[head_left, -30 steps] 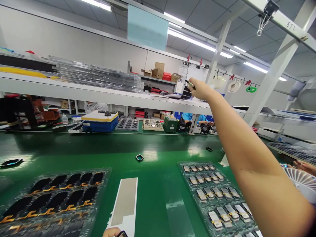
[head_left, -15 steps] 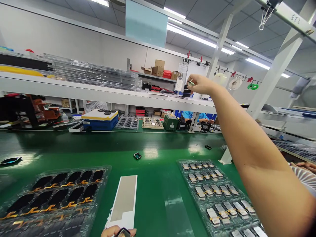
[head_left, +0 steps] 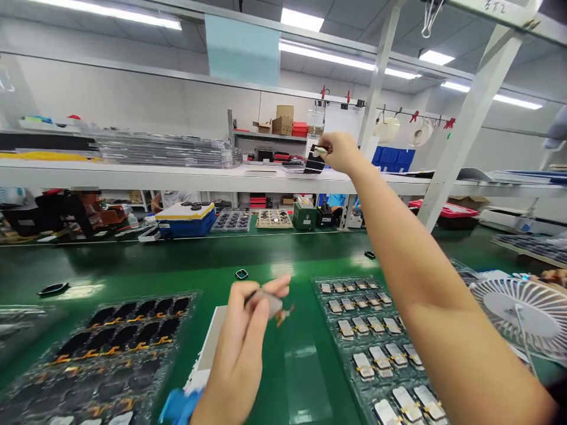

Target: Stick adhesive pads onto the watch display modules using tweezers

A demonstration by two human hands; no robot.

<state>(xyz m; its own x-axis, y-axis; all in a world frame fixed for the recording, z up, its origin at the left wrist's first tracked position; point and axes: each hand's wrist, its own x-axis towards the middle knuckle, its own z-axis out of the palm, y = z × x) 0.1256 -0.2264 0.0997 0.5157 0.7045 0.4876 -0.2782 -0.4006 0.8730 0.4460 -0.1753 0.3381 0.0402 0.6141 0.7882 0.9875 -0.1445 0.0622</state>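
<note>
My left hand (head_left: 241, 348) is raised over the green bench, its fingers closed on a small grey rectangular part (head_left: 268, 302) with a thin cable, blurred by motion. My right hand (head_left: 337, 152) reaches up to the white shelf and pinches a small pale item (head_left: 321, 150) beside a black sheet (head_left: 314, 162); how the two are joined is unclear. Behind my left hand lies a white and grey strip (head_left: 211, 342). A clear tray of black parts (head_left: 177, 348) is to the left, and a tray of silvery parts (head_left: 349, 360) to the right.
A white shelf (head_left: 177, 180) with stacked clear trays (head_left: 163, 150) spans the view. A slanted white post (head_left: 465, 130) and a white fan (head_left: 522, 310) stand at the right. Small black frames (head_left: 241, 274) lie on the bench (head_left: 155, 254). Other people are partly visible.
My left hand has risen from the bottom edge over the bench with the small part. My right hand remains at the shelf, where the black sheet now shows more. The view has turned right.
</note>
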